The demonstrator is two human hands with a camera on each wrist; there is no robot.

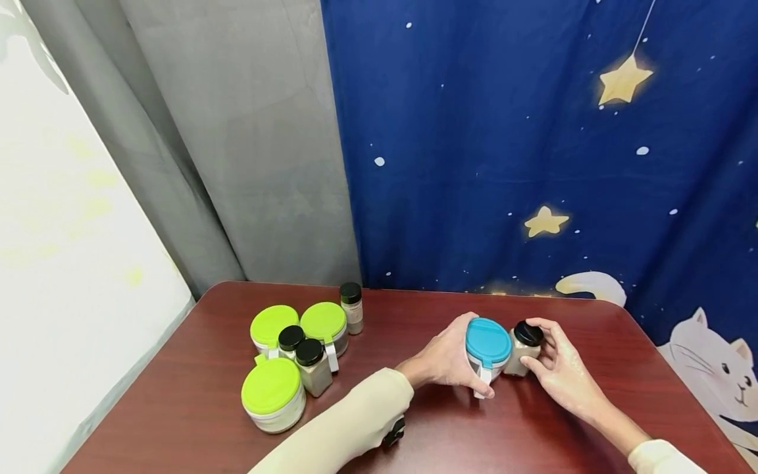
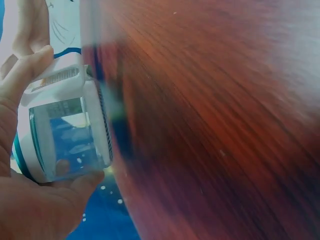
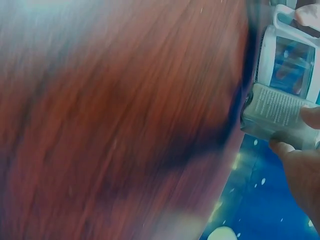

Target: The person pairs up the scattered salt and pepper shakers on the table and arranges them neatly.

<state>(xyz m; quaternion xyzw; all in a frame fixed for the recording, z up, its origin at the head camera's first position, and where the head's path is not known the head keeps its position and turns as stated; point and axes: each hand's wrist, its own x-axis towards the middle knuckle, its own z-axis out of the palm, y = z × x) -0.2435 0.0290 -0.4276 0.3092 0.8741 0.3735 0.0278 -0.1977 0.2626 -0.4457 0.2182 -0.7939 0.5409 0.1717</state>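
Jar (image 1: 488, 341), blue-lidded, clear-walled, white-handled, gripped by left hand (image 1: 449, 357); bottle (image 1: 518, 359), squarish, black-capped, pinched in right hand (image 1: 561, 370), beside jar.

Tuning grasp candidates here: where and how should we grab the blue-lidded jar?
Probably the white handle of the blue-lidded jar, coming from the near side: it juts toward the wearer. Otherwise the round body from the left, where the left hand holds it; the black-capped bottle crowds its right side.
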